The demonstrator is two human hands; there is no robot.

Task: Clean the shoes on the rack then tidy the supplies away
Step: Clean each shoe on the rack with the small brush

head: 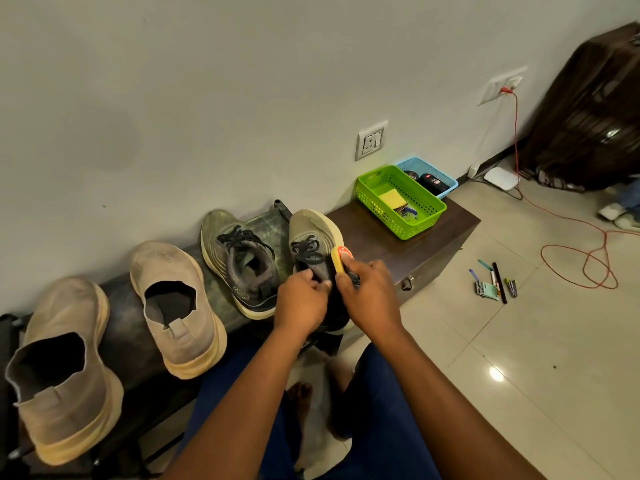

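Several shoes stand on a low dark rack (135, 327): two beige slip-ons (65, 368) (180, 306) on the left and an olive laced sneaker (239, 261). Its partner, the right olive sneaker (313, 230), is tilted up at the rack's right end. My left hand (301, 301) grips that sneaker at its tongue and black laces. My right hand (367, 292) holds a yellow shoe brush with a red label (340, 258) against the sneaker's side.
A green basket (367, 195) with a yellow sponge and small items sits on a dark wooden box (433, 244), a blue basket (415, 164) with dark polish containers behind it. Pens and small items (495, 282) and an orange cable (581, 265) lie on the tiled floor. A dark suitcase (588, 109) stands far right.
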